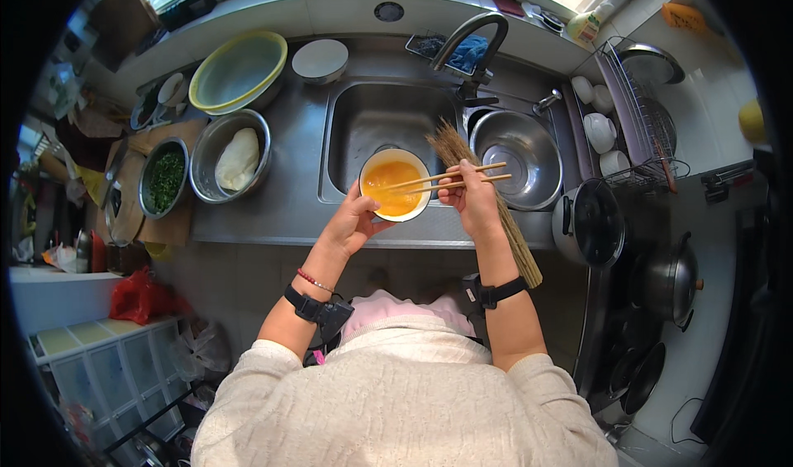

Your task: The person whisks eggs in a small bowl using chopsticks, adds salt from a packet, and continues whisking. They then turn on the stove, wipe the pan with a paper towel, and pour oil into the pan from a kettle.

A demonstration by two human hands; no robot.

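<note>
My left hand (358, 219) grips a white bowl (425, 202) by its left and near side, above the front edge of the sink. Beaten egg (391, 188), yellow-orange with some bubbles, lies inside it. In my right hand (472, 197) is a pair of wooden chopsticks (446, 174), their tips dipped in the egg. Under that hand a straw whisk broom (517, 247) rests across the counter's front edge, its bristles toward the sink and its handle end sticking out. Part of the broom is hidden by my right hand and forearm.
Left of the sink (396, 111) stand a metal bowl with dough (238, 160), a metal bowl of chopped greens (166, 176) and a yellow-rimmed basin (204, 92). A steel basin (523, 157) sits right, below the faucet (474, 64). A lidded pot (573, 231) and dish rack (638, 120) flank the right.
</note>
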